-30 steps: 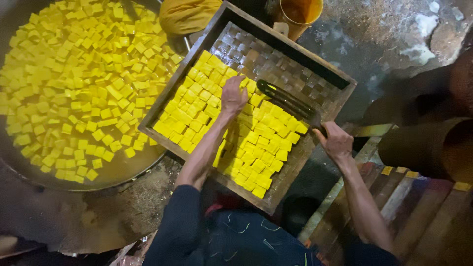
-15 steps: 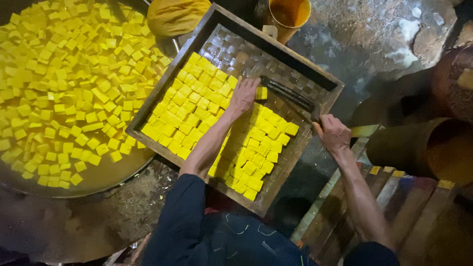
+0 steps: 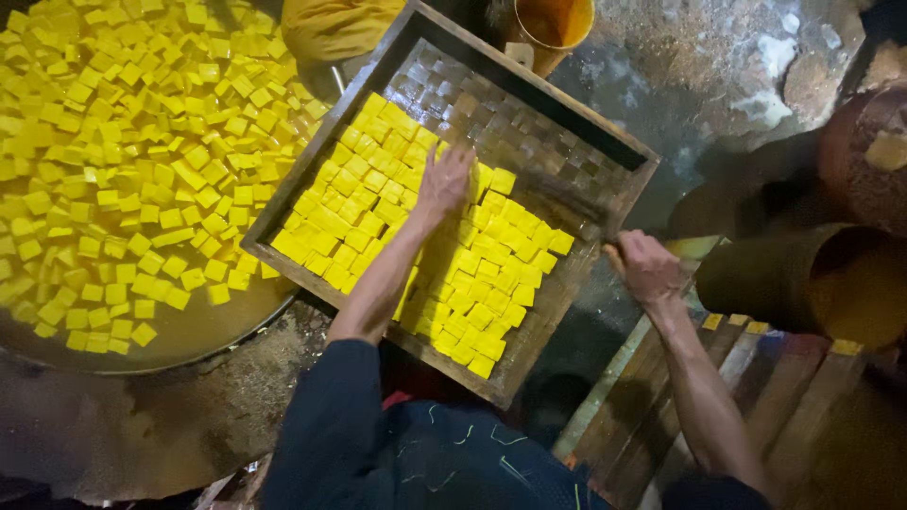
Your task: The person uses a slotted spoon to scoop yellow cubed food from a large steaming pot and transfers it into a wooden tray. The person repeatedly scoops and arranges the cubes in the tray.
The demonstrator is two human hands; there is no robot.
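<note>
From the head view I see a wooden tray [image 3: 631, 153] with a woven slatted bottom, lying at an angle in the middle of the scene and a good half filled with yellow cubes [image 3: 359, 203] packed in close rows. My left hand [image 3: 444, 179] lies flat on the cubes near the tray's centre, palm down, fingers [image 3: 460, 154] released and spread, gripping nothing; they reach just to the border where the yellow rows meet the bare slats at the tray's far end. My right hand [image 3: 646, 267] sits at the tray's right rim, fingers clenched over the edge of the frame, touching the wood. A dark utensil lies on the bare slats near that hand; I cannot tell what kind it is. To the left, a wide round pan [image 3: 189, 345] holds many more loose yellow cubes floating in yellowish liquid, its rim just beside the tray's left corner. Beyond the tray stands an orange-stained bucket [image 3: 557, 24]. Wooden planks [image 3: 661, 416] lie below the right arm.
</note>
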